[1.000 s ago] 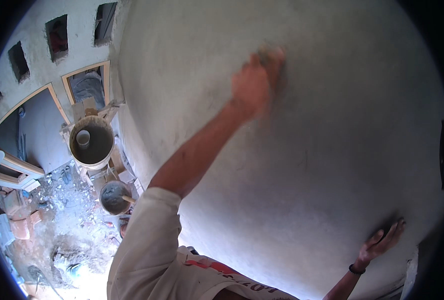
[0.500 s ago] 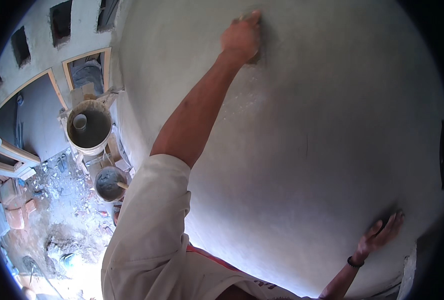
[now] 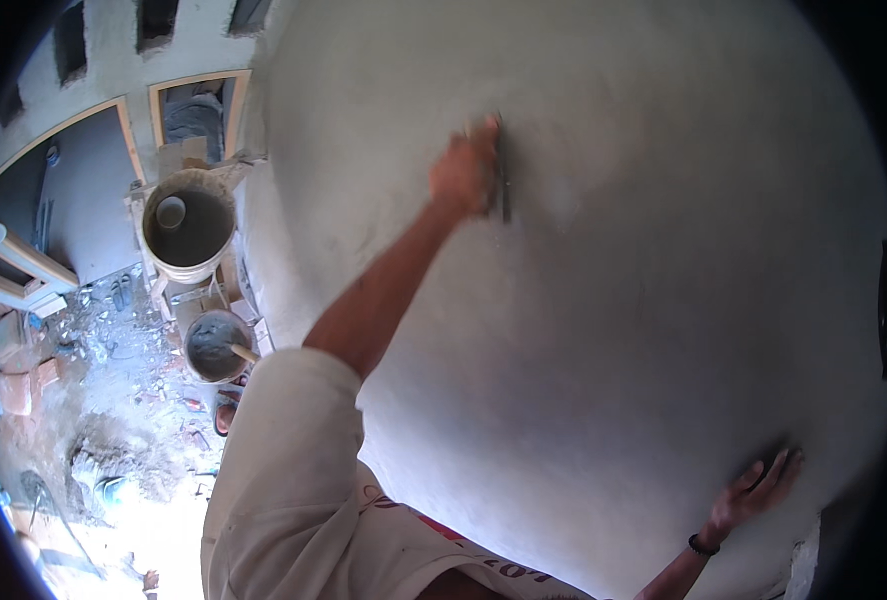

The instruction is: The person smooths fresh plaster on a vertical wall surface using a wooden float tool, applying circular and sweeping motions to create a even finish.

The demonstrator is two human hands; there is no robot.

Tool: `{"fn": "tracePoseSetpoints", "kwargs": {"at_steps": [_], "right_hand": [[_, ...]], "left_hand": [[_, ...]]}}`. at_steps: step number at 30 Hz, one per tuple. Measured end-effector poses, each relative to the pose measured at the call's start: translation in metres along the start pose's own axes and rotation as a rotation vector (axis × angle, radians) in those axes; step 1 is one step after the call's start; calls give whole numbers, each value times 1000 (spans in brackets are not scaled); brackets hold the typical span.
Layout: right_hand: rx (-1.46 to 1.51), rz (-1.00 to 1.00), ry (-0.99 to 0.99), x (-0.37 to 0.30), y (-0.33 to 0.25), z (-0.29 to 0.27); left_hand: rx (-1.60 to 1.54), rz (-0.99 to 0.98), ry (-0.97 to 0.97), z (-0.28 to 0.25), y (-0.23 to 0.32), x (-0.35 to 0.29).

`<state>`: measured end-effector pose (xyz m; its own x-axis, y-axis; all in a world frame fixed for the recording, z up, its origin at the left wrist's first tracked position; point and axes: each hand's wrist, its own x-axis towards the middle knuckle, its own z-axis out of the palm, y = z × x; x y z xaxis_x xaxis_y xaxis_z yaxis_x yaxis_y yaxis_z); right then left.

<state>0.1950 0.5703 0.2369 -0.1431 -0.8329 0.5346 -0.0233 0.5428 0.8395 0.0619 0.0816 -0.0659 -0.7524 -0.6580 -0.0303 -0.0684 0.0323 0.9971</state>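
My left hand [image 3: 464, 172] is raised to the upper middle of a grey plastered wall [image 3: 604, 330], its fingers wrapped round a plastering trowel [image 3: 506, 195]. The trowel shows nearly edge-on as a thin dark blade along the wall, and its handle is hidden by the hand. Motion blurs the fingers a little. Low on the right, my right hand [image 3: 754, 490] lies against the same wall with its fingers stretched and apart. A dark bracelet [image 3: 702, 545] circles that wrist. The dark patch between its fingers looks like shadow.
At left, a large bucket [image 3: 190, 225] of grey mix with a small cup in it stands on a wooden support. Below is a smaller bucket [image 3: 219, 346] with a wooden handle sticking out. Bricks [image 3: 19, 390] and rubble litter the floor. A foot [image 3: 226, 415] shows nearby.
My left hand has brought the trowel down the wall and slightly left, the elbow lowering with it. The view has shifted somewhat. My right hand stays against the wall.
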Motion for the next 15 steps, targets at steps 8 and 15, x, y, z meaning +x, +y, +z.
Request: {"fn": "tracePoseSetpoints", "kwargs": {"at_steps": [8,15], "right_hand": [[-24,-8,23,3,0,3],[2,45,1,4,-3,-2]], "left_hand": [[141,401,144,-9,83,9],[199,622,178,44,44,-48]]}}
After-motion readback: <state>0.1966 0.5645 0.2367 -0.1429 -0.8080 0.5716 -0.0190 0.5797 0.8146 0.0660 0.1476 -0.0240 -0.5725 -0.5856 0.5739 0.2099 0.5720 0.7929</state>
